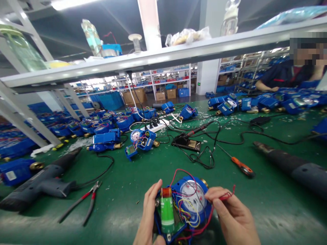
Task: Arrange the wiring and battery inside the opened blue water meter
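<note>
The blue water meter (190,200) is sitting at the near edge of the green bench (127,190), opened up between your two hands. Its round dial face is pointing up toward you, and the green cylindrical battery (167,214) beside the dial is lying with its long axis running from the near edge toward the far edge, its orange-capped end pointing away from you. Your left hand (149,214) is gripping the meter's left side, fingers curled against the housing next to the battery. Your right hand (233,217) is pinching the red wire (227,195) between thumb and forefinger, closed tight on it, just to the right of the dial. Loose coloured leads are looping over the dial face. The red-handled pliers (84,204) and the grey heat gun (38,185) are lying toward the left edge, the orange screwdriver (241,166) farther back on the right. Another person's sleeve (278,76) is resting at the far right corner.
</note>
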### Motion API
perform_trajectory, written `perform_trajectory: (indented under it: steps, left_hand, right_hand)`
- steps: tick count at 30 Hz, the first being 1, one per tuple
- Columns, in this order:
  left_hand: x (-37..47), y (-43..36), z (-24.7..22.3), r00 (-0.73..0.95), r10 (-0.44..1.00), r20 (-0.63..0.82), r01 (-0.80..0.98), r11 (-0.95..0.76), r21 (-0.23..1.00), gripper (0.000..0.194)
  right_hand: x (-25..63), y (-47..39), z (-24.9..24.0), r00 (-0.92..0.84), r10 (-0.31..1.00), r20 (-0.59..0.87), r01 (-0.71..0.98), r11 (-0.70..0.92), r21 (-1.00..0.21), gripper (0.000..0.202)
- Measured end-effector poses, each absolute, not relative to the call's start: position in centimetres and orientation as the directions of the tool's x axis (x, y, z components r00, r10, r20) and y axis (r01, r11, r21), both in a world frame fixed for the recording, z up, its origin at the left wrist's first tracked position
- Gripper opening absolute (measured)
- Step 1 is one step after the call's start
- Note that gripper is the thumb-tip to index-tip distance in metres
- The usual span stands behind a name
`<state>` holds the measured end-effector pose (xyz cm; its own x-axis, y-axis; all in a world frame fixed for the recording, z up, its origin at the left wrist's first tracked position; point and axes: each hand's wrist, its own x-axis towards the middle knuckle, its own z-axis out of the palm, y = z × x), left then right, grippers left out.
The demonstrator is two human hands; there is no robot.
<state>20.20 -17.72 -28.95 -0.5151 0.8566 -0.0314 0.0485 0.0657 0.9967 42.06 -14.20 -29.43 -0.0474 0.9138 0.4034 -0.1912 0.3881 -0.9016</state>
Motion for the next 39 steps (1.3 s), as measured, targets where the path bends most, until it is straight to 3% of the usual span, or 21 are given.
perform_trajectory:
  steps: [2, 5, 7, 11, 16, 24, 39]
  left_hand:
    - [21.2, -19.4, -27.5, -0.422, 0.9, 0.11, 0.136, -0.057, 0.989, 0.081]
    - [23.1, -21.1, -25.2, -0.363, 0.909, 0.205, 0.252, -0.116, 0.961, 0.048]
    - [24.0, -21.4, -24.2, -0.405, 0.895, 0.185, 0.231, -0.095, 0.968, 0.039]
    - [24.4, -21.1, -23.5, -0.482, 0.874, 0.059, -0.047, -0.093, 0.995, 0.046]
    - [23.4, -21.1, -22.2, -0.526, 0.845, -0.1, -0.341, -0.101, 0.934, 0.055]
    - [19.3, -19.9, -20.9, -0.679, 0.732, -0.049, -0.262, -0.18, 0.948, 0.064]
    - [15.3, -19.0, -24.6, -0.494, 0.853, -0.17, -0.362, -0.025, 0.932, 0.06]
  right_hand:
    - [42.2, -14.4, -29.3, -0.066, 0.888, 0.456, -0.156, 0.442, -0.883, 0.01]
    - [42.5, -14.8, -29.1, -0.091, 0.827, 0.555, -0.083, 0.549, -0.832, 0.01]
    - [42.5, -15.0, -28.9, -0.097, 0.801, 0.59, -0.056, 0.588, -0.807, 0.01]
    - [42.2, -15.1, -28.2, -0.085, 0.783, 0.616, -0.051, 0.614, -0.788, 0.009]
    - [42.0, -15.1, -27.6, -0.047, 0.771, 0.635, -0.043, 0.634, -0.772, 0.009]
    - [42.0, -15.3, -27.8, -0.032, 0.774, 0.632, -0.043, 0.631, -0.775, 0.009]
    - [42.1, -15.2, -27.4, -0.06, 0.757, 0.651, 0.051, 0.653, -0.755, 0.013]
